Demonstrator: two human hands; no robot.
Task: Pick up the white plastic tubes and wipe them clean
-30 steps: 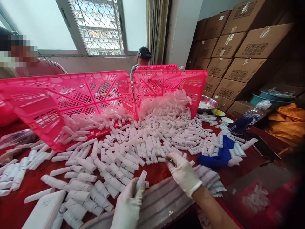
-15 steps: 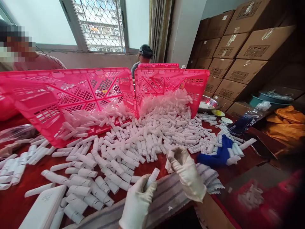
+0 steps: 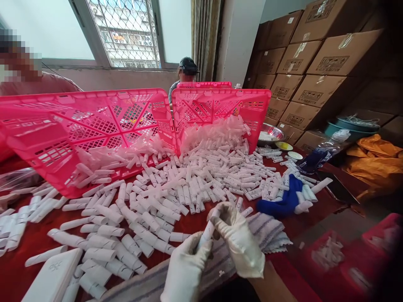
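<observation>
Both gloved hands meet above the striped towel (image 3: 220, 256) at the desk's near edge. The left hand (image 3: 185, 272) and right hand (image 3: 239, 239) have their fingers pinching one white plastic tube (image 3: 208, 230) between them, near the tube pile (image 3: 189, 188).

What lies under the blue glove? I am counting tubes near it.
The blue glove lies on white tubes that stick out at its right edge. How many it covers cannot be seen.

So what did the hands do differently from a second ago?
The right hand left the pile with a small piece and came to the tube the left hand already held. Now both meet at it. The pink baskets and blue glove stayed put.
</observation>
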